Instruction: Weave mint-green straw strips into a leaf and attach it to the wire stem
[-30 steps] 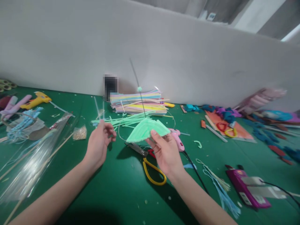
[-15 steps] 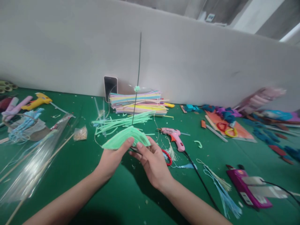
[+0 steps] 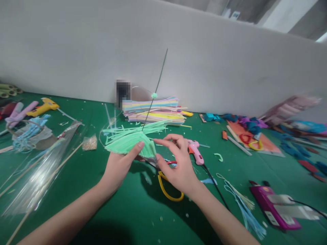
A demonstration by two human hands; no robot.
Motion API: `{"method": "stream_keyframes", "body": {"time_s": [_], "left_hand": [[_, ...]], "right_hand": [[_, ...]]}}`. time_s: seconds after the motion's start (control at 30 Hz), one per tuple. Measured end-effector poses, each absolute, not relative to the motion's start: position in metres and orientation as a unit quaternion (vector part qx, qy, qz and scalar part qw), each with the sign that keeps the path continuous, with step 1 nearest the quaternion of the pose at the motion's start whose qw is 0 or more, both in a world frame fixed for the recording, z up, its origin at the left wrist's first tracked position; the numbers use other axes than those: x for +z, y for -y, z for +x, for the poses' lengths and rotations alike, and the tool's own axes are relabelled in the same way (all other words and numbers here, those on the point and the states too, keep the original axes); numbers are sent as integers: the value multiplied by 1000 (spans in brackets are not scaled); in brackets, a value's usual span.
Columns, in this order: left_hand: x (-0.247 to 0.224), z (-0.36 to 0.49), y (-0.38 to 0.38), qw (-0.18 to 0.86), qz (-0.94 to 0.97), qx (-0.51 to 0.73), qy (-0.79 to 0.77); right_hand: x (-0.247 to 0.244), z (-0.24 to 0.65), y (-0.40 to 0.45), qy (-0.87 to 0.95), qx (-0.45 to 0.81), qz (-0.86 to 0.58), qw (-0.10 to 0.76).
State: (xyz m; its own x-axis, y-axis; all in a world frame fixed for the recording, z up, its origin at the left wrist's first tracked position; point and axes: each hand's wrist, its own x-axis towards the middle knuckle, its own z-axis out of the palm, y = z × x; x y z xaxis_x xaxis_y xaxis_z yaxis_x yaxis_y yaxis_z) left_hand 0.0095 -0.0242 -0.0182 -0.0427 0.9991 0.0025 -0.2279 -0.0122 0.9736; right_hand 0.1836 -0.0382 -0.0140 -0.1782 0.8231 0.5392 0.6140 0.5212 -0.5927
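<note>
My left hand (image 3: 120,166) grips a mint-green leaf-shaped piece (image 3: 125,143) made of pipe cleaners laid side by side, its thumb pressed on top. A thin dark wire (image 3: 160,73) rises behind the piece and leans right, with a small green tuft (image 3: 154,95) partway up. Where its lower end joins is hidden. At the piece's right edge is my right hand (image 3: 178,160), thumb and index finger apart, their tips at or very near the edge. Below this hand shows the yellow handle loop (image 3: 170,199) of scissors; a red handle part (image 3: 171,162) is mostly covered.
Loose mint pipe cleaners (image 3: 153,127) and a multicoloured bundle (image 3: 155,110) lie behind. A pink glue gun (image 3: 196,153) trails a black cord at right. A magenta box (image 3: 274,207) and tassels (image 3: 242,207) sit front right; plastic sleeves (image 3: 43,170) and a yellow glue gun (image 3: 44,108) are left.
My right hand has drawn away to the right from the piece's middle and its fingers have spread. The piece has turned, and the wire leans right. The yellow scissor handle has come into sight.
</note>
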Motion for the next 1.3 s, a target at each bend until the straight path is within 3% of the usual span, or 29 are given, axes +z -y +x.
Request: {"method": "stream_keyframes", "body": {"time_s": [0.3, 0.83, 0.93, 1.13, 1.23, 1.3], "left_hand": [[-8, 9, 23, 581, 385, 556, -453], [0, -1, 18, 574, 344, 602, -436], [2, -2, 18, 592, 340, 595, -425], [5, -2, 21, 598, 370, 581, -410], [3, -4, 22, 601, 375, 574, -411], [-1, -5, 23, 601, 368, 578, -412]], "right_hand": [[-6, 180, 45, 773, 179, -423, 438], [-20, 183, 41, 805, 13, -361, 471], [-22, 187, 36, 791, -34, -374, 483], [-10, 200, 40, 725, 10, -459, 514], [-16, 227, 39, 707, 2, -540, 456], [-30, 253, 36, 704, -16, -617, 352]]}}
